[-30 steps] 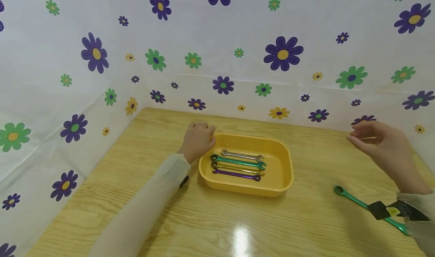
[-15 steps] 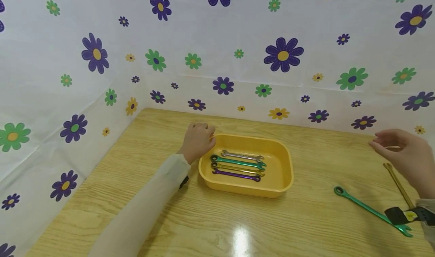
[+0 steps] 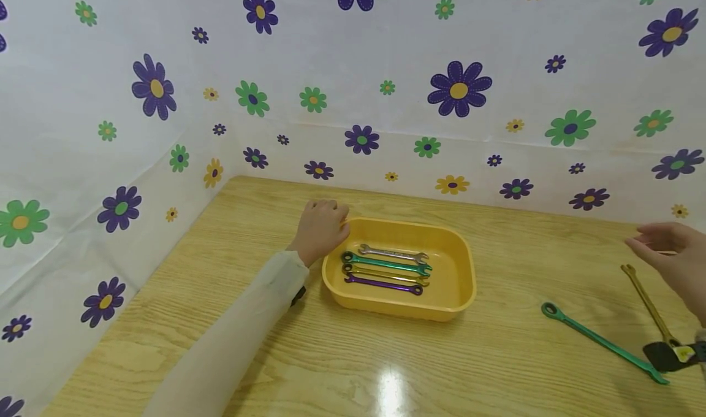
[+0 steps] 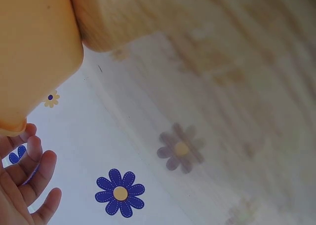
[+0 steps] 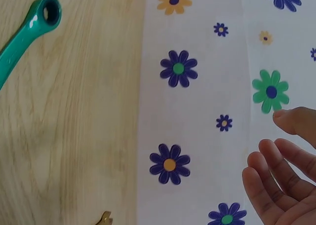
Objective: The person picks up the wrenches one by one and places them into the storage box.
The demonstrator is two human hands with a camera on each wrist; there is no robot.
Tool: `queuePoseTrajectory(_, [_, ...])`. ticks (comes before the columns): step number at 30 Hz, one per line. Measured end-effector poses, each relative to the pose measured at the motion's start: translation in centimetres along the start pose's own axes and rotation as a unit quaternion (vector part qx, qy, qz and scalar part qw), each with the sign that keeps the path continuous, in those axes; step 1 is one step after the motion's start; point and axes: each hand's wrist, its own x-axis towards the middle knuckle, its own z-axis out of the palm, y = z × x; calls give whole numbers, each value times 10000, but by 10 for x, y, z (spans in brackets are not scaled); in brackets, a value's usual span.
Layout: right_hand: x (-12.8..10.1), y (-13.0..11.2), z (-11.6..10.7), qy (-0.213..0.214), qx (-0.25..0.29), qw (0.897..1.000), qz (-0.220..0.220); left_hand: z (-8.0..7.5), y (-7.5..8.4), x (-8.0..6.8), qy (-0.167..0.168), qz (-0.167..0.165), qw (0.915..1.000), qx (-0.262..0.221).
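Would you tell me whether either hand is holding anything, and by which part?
Nothing is held. The left hand rests against the yellow tray's corner; the right hand hovers open above the gold wrench.

My left hand (image 3: 322, 227) lies forward, arm stretched out, sleeve to the wrist, fingers (image 4: 37, 170) loosely bent. My right hand (image 3: 670, 254) hovers far to the right, its fingers (image 5: 269, 180) relaxed, gripping nothing.
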Motion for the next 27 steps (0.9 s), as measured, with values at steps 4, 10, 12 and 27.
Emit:
queuePoseTrajectory(4, [-2, 13, -1, 135, 171, 9998, 9, -1, 1, 0, -36, -22, 10000, -19])
queuePoseTrajectory(10, [-7, 18, -5, 481, 102, 9988, -63, -2, 1, -1, -5, 0, 10000, -21])
queuePoseTrajectory(12, [-7, 20, -5, 552, 78, 9984, -108, -2, 1, -2, 18, 3, 10000, -27])
queuePoseTrajectory(27, [-20, 22, -15, 689, -128, 9973, 227, 1, -1, -1, 42, 6, 10000, 10])
